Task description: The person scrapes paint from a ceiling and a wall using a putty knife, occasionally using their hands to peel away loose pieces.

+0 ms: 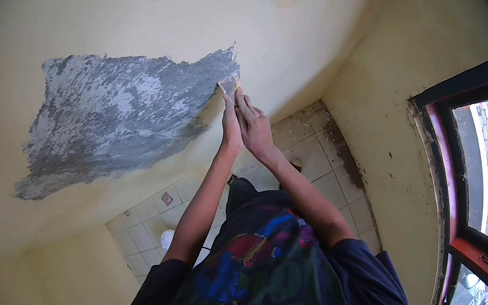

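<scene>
A flat scraper (228, 83) with a pale, crusted blade meets the wall at the right edge of a rough grey patch (119, 110) where the cream paint is gone. My right hand (253, 124) is closed around the scraper's handle, its fingers dusted white. Pressed up beside it, my left hand (231, 127) grips the same tool from the left with its fingers close together. Most of the handle is hidden by the two hands.
Cream wall (153, 2) surrounds the grey patch. A side wall (394, 124) meets it at a corner on the right, with a dark-framed window (450, 175) beyond. Dusty floor tiles (329, 186) lie below, and a white round object (167, 239) is near my left arm.
</scene>
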A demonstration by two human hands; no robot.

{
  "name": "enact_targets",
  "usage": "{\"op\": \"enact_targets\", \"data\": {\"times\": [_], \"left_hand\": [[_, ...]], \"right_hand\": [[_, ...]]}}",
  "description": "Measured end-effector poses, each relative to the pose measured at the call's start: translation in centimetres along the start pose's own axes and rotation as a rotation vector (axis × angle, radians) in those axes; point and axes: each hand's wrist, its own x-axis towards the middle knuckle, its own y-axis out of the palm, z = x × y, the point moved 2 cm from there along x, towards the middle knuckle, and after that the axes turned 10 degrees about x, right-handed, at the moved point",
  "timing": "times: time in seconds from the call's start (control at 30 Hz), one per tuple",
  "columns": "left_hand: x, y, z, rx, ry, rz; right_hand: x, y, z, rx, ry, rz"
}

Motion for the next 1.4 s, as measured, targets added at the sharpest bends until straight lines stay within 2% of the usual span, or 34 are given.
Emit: {"op": "enact_targets", "data": {"times": [0.1,0.17,0.2,0.27,0.33,0.43,0.57,0.6,0.67,0.77,0.87,0.97,1.07,1.13,1.27,1.33,1.4], "left_hand": [[-0.6,1.3,-1.5,0.008,0.064,-0.023],[-1.4,2.6,-3.5,0.016,0.104,0.075],[-1.4,2.3,-3.4,0.007,0.016,0.016],[-0.9,1.1,-1.7,-0.012,0.029,0.02],[-0.5,0.1,0.1,-0.038,-0.01,0.019],[-1.7,0.0,0.7,-0.126,-0.02,0.066],[-1.4,0.6,-0.8,-0.067,-0.014,-0.061],[-1.1,0.1,-0.7,-0.045,-0.042,0.021],[-0.8,-0.1,0.2,-0.051,-0.034,-0.013],[-0.5,-0.9,1.7,-0.034,-0.036,-0.069],[-0.8,-0.1,0.9,-0.072,-0.005,-0.043],[-0.7,-0.1,0.7,-0.038,0.018,-0.057],[-0.6,0.0,1.0,-0.028,0.066,0.033],[-0.6,0.5,1.3,-0.016,0.027,-0.08],[-0.6,1.0,1.2,0.002,0.049,-0.097],[-1.2,1.9,0.5,-0.017,0.017,-0.195],[-0.9,1.3,0.9,-0.022,0.033,-0.162]], "right_hand": [[0.9,-0.5,1.2,0.021,-0.065,-0.021],[1.2,-0.5,1.4,0.04,-0.115,-0.024],[1.1,-0.4,1.2,0.057,-0.081,-0.024],[0.8,0.0,0.5,0.079,-0.064,-0.011],[-0.5,0.0,-1.2,0.006,0.096,0.075],[-1.5,0.1,-1.8,-0.045,0.025,0.089],[-0.5,-0.2,-0.2,-0.046,0.002,0.051],[-0.3,-0.2,-0.2,-0.025,-0.006,0.029],[0.0,0.0,-0.3,0.002,-0.028,0.011],[-0.7,0.1,-1.3,0.034,0.041,0.051],[-0.2,-0.2,-1.0,-0.006,0.002,0.077],[0.0,-0.3,-0.6,0.078,-0.023,0.052],[-0.4,-0.4,-1.5,0.021,0.008,0.09],[-0.4,-0.3,-2.0,0.053,0.017,0.08],[-0.5,-0.5,-2.3,0.118,-0.038,0.062],[-0.3,-0.7,-2.2,0.129,-0.017,0.081],[-0.1,-0.8,-2.2,0.119,-0.053,0.074]]}}
